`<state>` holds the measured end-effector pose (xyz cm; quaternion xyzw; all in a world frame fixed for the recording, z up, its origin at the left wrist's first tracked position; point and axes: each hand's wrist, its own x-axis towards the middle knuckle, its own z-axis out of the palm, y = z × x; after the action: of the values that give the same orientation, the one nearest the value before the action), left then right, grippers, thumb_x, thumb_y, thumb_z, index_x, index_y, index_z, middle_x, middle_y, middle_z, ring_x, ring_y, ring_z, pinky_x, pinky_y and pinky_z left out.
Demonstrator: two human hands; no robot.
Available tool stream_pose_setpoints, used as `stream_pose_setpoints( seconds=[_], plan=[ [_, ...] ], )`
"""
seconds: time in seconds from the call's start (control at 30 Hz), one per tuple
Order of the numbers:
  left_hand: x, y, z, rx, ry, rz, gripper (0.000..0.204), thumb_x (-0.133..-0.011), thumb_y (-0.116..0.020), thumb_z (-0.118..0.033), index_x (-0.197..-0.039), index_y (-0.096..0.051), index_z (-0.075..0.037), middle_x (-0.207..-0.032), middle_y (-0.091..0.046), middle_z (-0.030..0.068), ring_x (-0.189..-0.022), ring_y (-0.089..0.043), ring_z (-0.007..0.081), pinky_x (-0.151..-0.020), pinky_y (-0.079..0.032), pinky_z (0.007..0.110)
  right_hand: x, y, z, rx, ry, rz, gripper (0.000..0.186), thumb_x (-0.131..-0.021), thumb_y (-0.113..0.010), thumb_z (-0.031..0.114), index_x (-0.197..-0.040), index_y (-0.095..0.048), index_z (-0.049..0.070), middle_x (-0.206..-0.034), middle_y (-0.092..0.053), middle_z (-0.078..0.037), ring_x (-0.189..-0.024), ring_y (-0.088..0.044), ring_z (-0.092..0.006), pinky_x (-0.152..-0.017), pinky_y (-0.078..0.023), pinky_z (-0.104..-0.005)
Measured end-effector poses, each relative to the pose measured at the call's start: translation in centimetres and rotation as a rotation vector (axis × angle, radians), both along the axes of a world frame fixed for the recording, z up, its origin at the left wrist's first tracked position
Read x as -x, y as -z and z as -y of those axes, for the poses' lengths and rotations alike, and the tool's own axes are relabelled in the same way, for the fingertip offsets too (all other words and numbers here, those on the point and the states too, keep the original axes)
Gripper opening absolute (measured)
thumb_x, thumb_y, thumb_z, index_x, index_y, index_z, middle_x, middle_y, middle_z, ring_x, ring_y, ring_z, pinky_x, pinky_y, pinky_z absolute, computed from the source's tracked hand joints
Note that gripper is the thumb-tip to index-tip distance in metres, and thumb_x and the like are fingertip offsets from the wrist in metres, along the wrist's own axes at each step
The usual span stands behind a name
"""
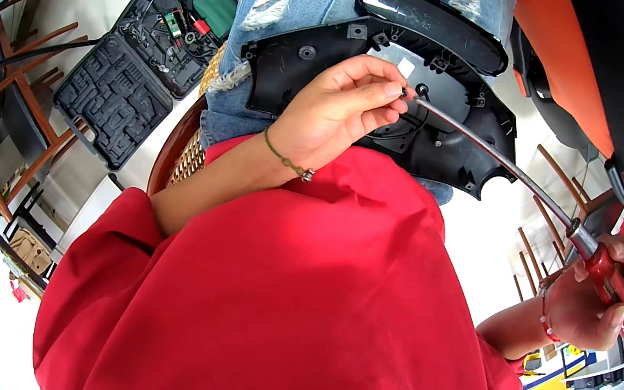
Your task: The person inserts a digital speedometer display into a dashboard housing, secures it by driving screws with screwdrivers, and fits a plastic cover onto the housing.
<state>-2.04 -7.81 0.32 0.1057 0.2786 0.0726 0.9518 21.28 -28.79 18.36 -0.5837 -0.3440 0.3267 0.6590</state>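
Right hand closed around red handle of long steel-shafted screwdriver; left hand pinches its tip against black moulded plastic panel resting on lap; open black tool case lies left.

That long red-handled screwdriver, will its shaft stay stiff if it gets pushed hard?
Probably not fully: the screwdriver has a long thin metal shaft that looks slightly bowed, though the fisheye may add that. The right hand wraps its chunky red handle, so slipping seems unlikely. The left hand steadies the tip.

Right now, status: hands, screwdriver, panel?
Right hand gripping screwdriver handle. Left hand pinching at its tip on black plastic panel. Nothing blocking.
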Motion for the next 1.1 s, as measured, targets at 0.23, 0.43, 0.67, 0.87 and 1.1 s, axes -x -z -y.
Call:
stream_pose_setpoints(
  seconds=[0.23, 0.43, 0.67, 0.87, 1.1],
  plan=[
    [0.41, -0.03, -0.11, -0.028, 0.027, 0.040, 0.013, -0.099, -0.055, -0.005, -0.111, -0.060, -0.002, -0.102, -0.063, 0.0057, -0.091, -0.062, 0.0110, -0.082, -0.053, 0.025, 0.42, 0.54, -0.58, 0.035, 0.016, 0.030, 0.045, -0.092, -0.062, 0.030, -0.118, -0.047, -0.004, -0.113, -0.049, -0.027, -0.090, -0.061, -0.0294, -0.062, -0.056, -0.0308],
    [0.58, 0.31, -0.15, -0.024, 0.005, 0.068, 0.013, -0.099, -0.055, -0.004, -0.111, -0.060, -0.001, -0.105, -0.064, 0.0069, -0.091, -0.062, 0.0107, -0.082, -0.053, 0.025, 0.54, 0.37, -0.47, 0.047, 0.068, 0.009, 0.045, -0.091, -0.062, 0.030, -0.118, -0.047, -0.003, -0.113, -0.050, -0.027, -0.091, -0.061, -0.0291, -0.062, -0.056, -0.0304],
    [0.35, -0.02, -0.35, -0.036, -0.002, 0.089, 0.020, -0.099, -0.052, -0.002, -0.119, -0.055, -0.002, -0.110, -0.063, 0.0098, -0.092, -0.061, 0.0109, -0.082, -0.052, 0.025, 0.33, 0.34, -0.23, 0.052, 0.032, -0.021, 0.045, -0.092, -0.061, 0.030, -0.119, -0.046, -0.003, -0.114, -0.049, -0.026, -0.091, -0.060, -0.0275, -0.062, -0.055, -0.0299],
    [0.33, -0.23, -0.52, -0.038, 0.019, 0.089, 0.025, -0.099, -0.051, -0.001, -0.124, -0.051, -0.002, -0.110, -0.063, 0.0106, -0.093, -0.060, 0.0107, -0.083, -0.051, 0.025, 0.14, 0.05, -0.28, 0.044, -0.005, -0.048, 0.044, -0.093, -0.060, 0.030, -0.120, -0.046, -0.003, -0.116, -0.047, -0.025, -0.094, -0.059, -0.0275, -0.062, -0.055, -0.0311],
    [0.37, -0.04, -0.36, -0.014, 0.014, 0.114, 0.025, -0.099, -0.052, -0.002, -0.123, -0.052, -0.003, -0.109, -0.062, 0.0100, -0.094, -0.061, 0.0106, -0.084, -0.051, 0.024, 0.20, 0.02, -0.20, 0.043, 0.015, -0.047, 0.045, -0.093, -0.060, 0.029, -0.121, -0.046, -0.004, -0.116, -0.048, -0.026, -0.093, -0.060, -0.0279, -0.063, -0.055, -0.0317]
  ],
)
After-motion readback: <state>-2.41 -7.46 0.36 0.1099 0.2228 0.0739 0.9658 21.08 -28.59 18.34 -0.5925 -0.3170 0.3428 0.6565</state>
